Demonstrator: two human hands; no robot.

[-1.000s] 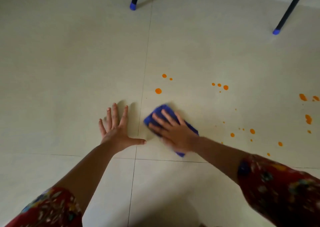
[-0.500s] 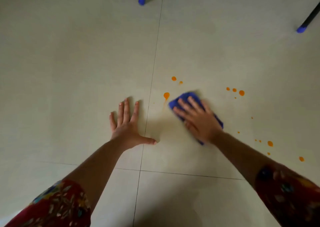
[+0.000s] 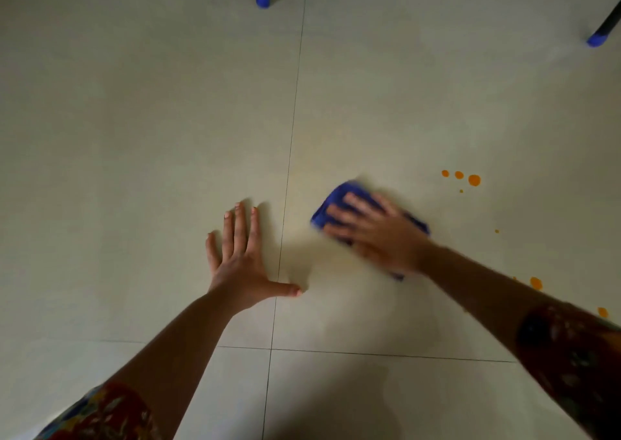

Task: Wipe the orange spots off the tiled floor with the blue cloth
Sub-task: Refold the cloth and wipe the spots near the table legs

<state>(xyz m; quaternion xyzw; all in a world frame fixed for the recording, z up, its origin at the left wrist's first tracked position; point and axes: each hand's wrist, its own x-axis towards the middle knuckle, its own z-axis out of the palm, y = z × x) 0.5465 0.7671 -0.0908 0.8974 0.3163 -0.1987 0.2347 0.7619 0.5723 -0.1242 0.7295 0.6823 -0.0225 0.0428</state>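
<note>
A folded blue cloth (image 3: 331, 201) lies on the pale tiled floor (image 3: 134, 137), and my right hand (image 3: 376, 233) presses flat on it with straight fingers, blurred by motion. My left hand (image 3: 240, 255) rests flat on the floor to the left of the cloth, fingers spread, thumb across a grout line. A cluster of orange spots (image 3: 473, 180) sits to the right of the cloth. More orange spots (image 3: 536, 283) show beyond my right forearm, partly hidden by it.
Two black furniture legs with blue caps stand at the far edge, one at top centre (image 3: 262, 1) and one at top right (image 3: 597, 39). Grout lines cross below my hands.
My right hand has slid the cloth over the three spots nearest the vertical grout line; they no longer show. The view has shifted, and my left hand stays planted.
</note>
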